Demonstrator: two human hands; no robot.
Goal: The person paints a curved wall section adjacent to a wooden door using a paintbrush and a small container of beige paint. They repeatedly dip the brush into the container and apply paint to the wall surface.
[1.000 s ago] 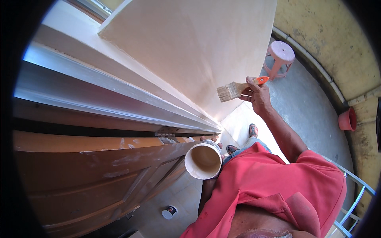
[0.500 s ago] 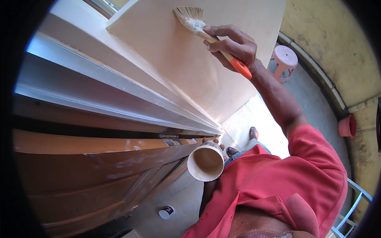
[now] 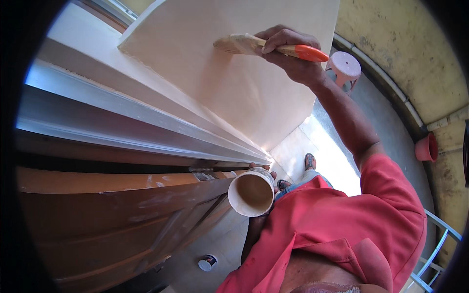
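My right hand is closed round the handle of a paintbrush with an orange end. Its pale bristles lie against a cream wall, with the handle pointing to the right. Low in front of my body, my left hand holds a white paint cup from behind; only some fingertips show past its rim. Beige paint lines the inside of the cup, which is tilted with its mouth toward me.
A brown wooden door with white smears stands at the left, beside a white frame. On the floor are a small tub, a pink stool and a red bucket. Light blue metal rails rise at the lower right.
The paintbrush has come down and swung from steep to nearly level, its bristles now flattened on the wall. My right hand has turned with it. The cup has barely shifted.
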